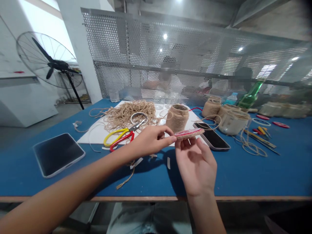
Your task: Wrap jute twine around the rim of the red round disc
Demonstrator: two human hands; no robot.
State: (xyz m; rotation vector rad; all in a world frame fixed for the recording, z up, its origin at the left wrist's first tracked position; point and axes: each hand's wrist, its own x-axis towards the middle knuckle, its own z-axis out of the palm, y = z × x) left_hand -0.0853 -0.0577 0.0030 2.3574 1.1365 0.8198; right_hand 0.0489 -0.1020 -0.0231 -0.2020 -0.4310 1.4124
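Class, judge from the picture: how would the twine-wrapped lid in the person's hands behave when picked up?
The twine-wrapped lid is probably stiff: it juts out flat though pinched only at one end. Likely light, since fingertips carry it. Its rough twine rim should resist slipping.

Craft workshop. Blue workbench [243, 175] beneath the left hand [148, 141] and right hand [196, 165], perforated metal screen [195, 58] beyond them. Pedestal fan [52, 65] far left of the left hand, twine-wrapped jars [229, 118] past the right hand.
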